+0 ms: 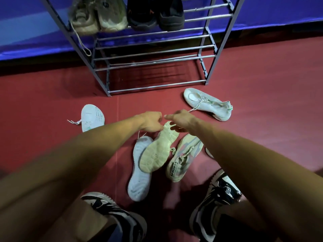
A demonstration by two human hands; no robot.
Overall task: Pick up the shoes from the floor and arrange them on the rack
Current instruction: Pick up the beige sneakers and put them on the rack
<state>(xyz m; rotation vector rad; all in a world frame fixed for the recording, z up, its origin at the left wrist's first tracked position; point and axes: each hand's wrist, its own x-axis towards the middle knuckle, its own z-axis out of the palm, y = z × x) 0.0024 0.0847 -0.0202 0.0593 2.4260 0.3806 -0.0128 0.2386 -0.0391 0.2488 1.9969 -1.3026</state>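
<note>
**Head view.** Foreground, bottom edge: my two feet in black-and-white lace-up trainers [111, 212], planted on the red floor mat [262, 110], with both bare forearms reaching forward above them.

Centre: my left hand [150, 122] and right hand [180, 119] meet at the toe of a cream rubber-soled sneaker [155, 154], which is turned sole up. The left fingers are curled tight against the toe rim. The right fingers are curled round its other side, with the thumb stretched towards the left hand. Both hands have hold of this toe and nothing else.

The sneaker's heel lies across a white knit sneaker [139, 173], also sole up. Just to the right sits a pastel pink-and-grey sneaker [183, 158] with printed lettering. Further out on the floor, well apart, are a white sneaker with green trim [208, 105] at right and a white sneaker with a perforated toe [92, 117] at left.

Background: a grey metal-bar shoe rack [148, 48], whose upper shelf carries a beige pair [97, 16] and a black pair [155, 13].

Handling, as I judge it: the cream sneaker should be light, with a flexible sole and a soft upper. A toe pinch lets the heel swing, so a grip across the midsole or inside the collar would be firmer. Loose laces may snag on neighbouring shoes.
</note>
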